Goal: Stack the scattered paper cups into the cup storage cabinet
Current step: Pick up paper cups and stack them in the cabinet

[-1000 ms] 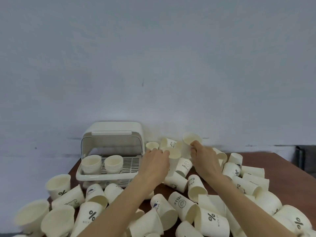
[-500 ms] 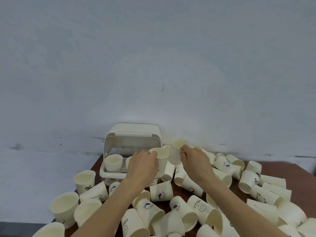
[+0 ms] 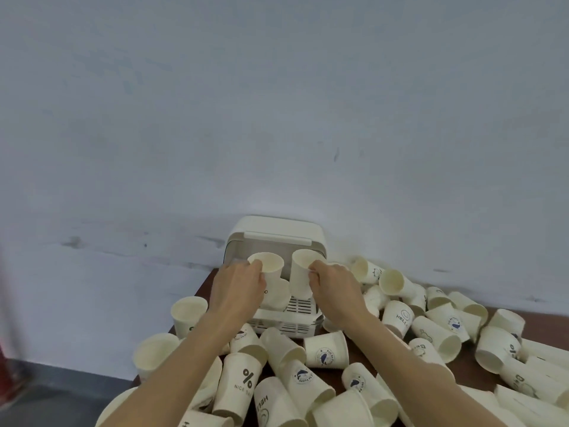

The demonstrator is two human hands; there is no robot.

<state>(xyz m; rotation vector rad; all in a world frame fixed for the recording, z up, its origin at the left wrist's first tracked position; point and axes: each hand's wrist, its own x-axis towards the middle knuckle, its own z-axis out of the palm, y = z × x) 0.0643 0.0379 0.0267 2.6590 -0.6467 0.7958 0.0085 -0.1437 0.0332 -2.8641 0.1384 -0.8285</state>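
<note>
A white cup storage cabinet with its lid raised stands at the back of the brown table against the wall. My left hand grips a cream paper cup in front of the cabinet opening. My right hand holds a second paper cup just to the right of it, also over the cabinet's slatted tray. Both cups are upright with mouths showing. Cups stored inside the cabinet are mostly hidden behind my hands.
Several loose paper cups lie scattered on the table, tipped on their sides around and in front of the cabinet, such as a "%" cup and a "HELLO" cup. The grey-blue wall rises right behind. Floor shows at lower left.
Both hands have carried their cups leftward from the pile to the cabinet opening. The view has swung so the cabinet sits nearer the middle.
</note>
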